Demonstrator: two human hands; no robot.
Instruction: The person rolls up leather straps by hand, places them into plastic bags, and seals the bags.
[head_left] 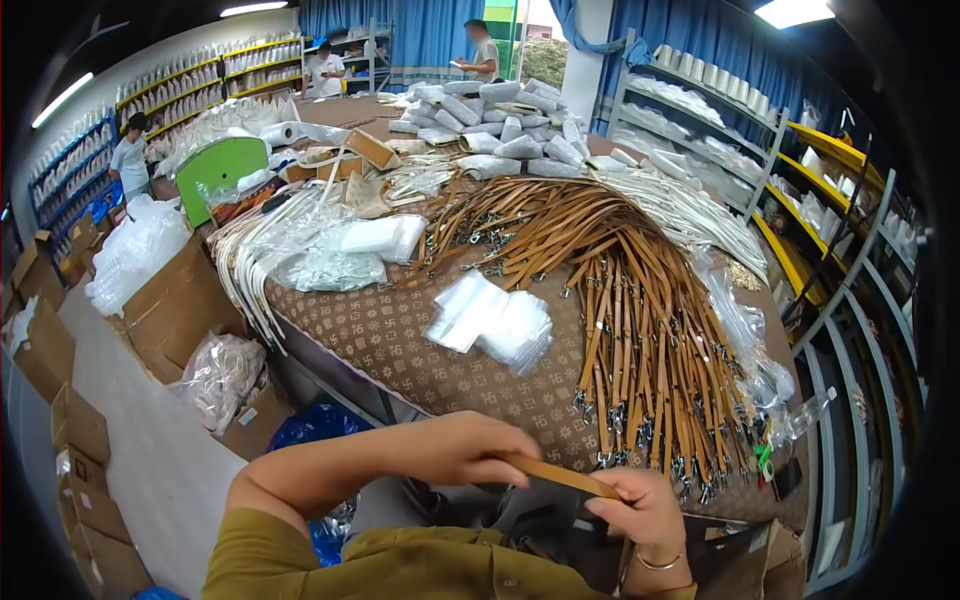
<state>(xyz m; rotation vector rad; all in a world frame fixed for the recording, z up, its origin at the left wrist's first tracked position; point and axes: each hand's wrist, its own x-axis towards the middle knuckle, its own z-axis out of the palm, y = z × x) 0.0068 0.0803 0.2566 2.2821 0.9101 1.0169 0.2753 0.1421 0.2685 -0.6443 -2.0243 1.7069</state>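
Observation:
A tan leather strap (pixel 562 474) is stretched between my two hands, just in front of the table's near edge. My left hand (pixel 485 450) is closed on one end of it, and my right hand (pixel 640 505) pinches the other, thumb on top. Beyond my hands, a large heap of brown straps with metal clips (pixel 640 340) hangs over the patterned tablecloth (pixel 400 350). Clear plastic bags (pixel 490 320) lie to the left of that heap.
Grey wrapped bundles (pixel 510 130) and white straps (pixel 680 205) cover the table's far part. Green-handled scissors (pixel 765 462) lie at right. Cardboard boxes (pixel 180 310) stand at left, shelves (pixel 700 130) at right. Several people are in the background.

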